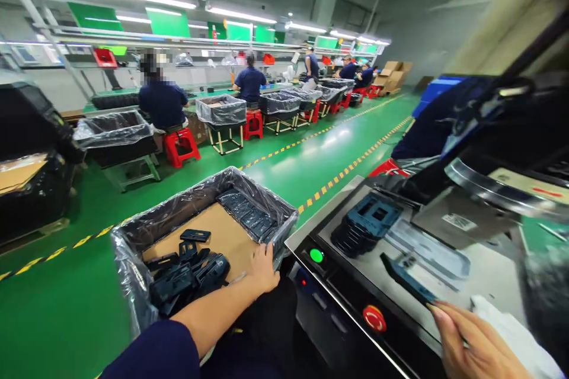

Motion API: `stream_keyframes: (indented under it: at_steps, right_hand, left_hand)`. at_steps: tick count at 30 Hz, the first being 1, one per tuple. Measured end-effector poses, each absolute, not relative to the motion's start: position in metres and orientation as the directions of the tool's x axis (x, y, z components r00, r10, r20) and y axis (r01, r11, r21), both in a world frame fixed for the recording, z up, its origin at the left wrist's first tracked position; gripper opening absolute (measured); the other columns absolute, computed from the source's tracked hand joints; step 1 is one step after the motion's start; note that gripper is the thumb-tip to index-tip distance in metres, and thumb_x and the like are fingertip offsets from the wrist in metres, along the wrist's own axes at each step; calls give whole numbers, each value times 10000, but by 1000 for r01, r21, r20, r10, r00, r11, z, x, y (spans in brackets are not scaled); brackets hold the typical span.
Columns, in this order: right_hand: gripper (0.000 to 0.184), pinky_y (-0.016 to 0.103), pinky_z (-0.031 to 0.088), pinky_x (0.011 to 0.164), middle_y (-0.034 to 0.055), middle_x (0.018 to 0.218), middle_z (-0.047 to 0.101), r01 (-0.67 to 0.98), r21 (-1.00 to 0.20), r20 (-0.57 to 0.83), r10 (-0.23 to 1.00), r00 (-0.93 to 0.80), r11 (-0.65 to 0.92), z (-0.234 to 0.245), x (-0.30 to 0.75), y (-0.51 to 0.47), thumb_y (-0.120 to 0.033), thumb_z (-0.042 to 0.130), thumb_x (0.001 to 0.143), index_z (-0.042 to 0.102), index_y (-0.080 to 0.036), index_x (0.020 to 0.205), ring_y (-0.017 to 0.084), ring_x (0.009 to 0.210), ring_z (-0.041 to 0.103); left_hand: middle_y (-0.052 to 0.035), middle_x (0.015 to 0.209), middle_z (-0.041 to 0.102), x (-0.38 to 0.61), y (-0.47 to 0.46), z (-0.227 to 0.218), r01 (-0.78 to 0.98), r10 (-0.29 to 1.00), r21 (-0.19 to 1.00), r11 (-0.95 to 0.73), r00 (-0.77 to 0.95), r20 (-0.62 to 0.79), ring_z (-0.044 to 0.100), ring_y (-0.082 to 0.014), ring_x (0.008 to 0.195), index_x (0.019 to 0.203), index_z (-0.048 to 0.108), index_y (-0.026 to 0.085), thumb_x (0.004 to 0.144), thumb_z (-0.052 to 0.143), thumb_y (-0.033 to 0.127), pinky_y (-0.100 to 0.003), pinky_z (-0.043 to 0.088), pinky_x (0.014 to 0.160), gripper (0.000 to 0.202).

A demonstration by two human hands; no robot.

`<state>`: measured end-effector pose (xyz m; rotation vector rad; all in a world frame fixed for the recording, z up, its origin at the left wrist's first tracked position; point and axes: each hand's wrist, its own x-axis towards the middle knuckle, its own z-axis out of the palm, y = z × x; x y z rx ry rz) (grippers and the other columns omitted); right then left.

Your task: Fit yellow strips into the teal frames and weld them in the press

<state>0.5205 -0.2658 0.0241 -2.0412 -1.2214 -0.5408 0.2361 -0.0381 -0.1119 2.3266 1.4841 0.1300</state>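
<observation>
My left hand (263, 269) reaches down into a plastic-lined bin (133, 237) beside me, fingers curled over its near right edge by a row of dark flat plastic parts (247, 213); what the fingers hold is hidden. Loose dark parts (186, 275) lie piled on cardboard in the bin. My right hand (471, 340) pinches a thin dark flat part (406, 278) above the grey machine table (493, 275). A stack of dark frame-shaped parts (364, 222) sits on that table.
The machine front carries a green button (316, 255) and a red button (374, 318). A white cloth (511, 331) lies by my right hand. Across the green aisle, seated workers (162, 100) face a bench with several lined bins (221, 109) and red stools (181, 147).
</observation>
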Motion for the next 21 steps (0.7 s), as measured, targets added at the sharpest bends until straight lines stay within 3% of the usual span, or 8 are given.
stream_keyframes:
  at_steps: [2,4,7,9,13,16,18,21]
  right_hand:
    - [603,412,554,679,88,850,734,854,-414,573,638,514,-316,15,494,-287,-767,381,827,707,-263,768,286,724,693]
    - [575,353,550,653,64,822,732,759,-552,396,692,604,-346,3,472,-302,-743,415,838,717,-256,779,261,711,688]
    - [574,297,508,603,37,718,693,556,-727,74,760,646,-402,-16,445,-316,-720,435,848,700,-226,723,230,664,653]
    - [615,287,464,556,31,625,627,413,-803,-81,765,640,-430,-28,432,-320,-727,436,851,643,-197,616,206,604,591]
    - [598,265,416,530,12,593,563,66,-892,-305,705,640,-447,-50,415,-321,-718,510,822,615,-171,606,164,574,516]
    - [499,263,452,597,19,725,636,-125,-916,-375,704,603,-381,-61,410,-322,-653,606,783,689,-162,806,163,649,558]
    - [465,280,487,657,34,823,676,-180,-920,-386,720,577,-349,-66,410,-324,-581,669,758,694,-163,961,174,712,598]
    - [412,319,529,706,50,878,702,-113,-928,-357,766,534,-354,-71,413,-327,-463,724,729,686,-169,1015,202,761,643]
  left_hand:
    - [-194,1507,338,238,-49,-103,791,895,477,-384,446,-19,308,-347,1395,1432,394,103,733,636,341,-474,228,1174,777]
    - [-188,1470,401,244,-66,-93,627,840,644,-439,541,45,361,-307,1377,1361,476,114,785,609,349,-444,271,1167,635]
    - [-170,1263,594,257,-100,-77,350,683,890,-294,728,-61,570,-249,1167,1260,547,133,816,624,407,-415,440,1035,527]
    - [-162,1179,641,267,-121,-67,279,558,956,-90,809,-183,626,-219,1047,1240,553,128,799,667,424,-391,493,949,543]
    - [-111,1040,682,283,-148,-57,270,319,958,97,903,-286,650,-163,845,1149,600,128,767,707,464,-355,525,851,520]
    - [-49,814,657,286,-155,-53,378,276,915,143,873,-403,623,-138,695,957,621,124,753,692,504,-299,540,669,437]
    - [-20,733,623,285,-156,-51,462,299,865,196,812,-501,609,-131,654,915,604,133,729,702,519,-265,526,583,440]
    - [-7,703,619,282,-157,-48,521,303,812,265,754,-583,606,-127,631,920,584,146,693,727,530,-255,528,549,468]
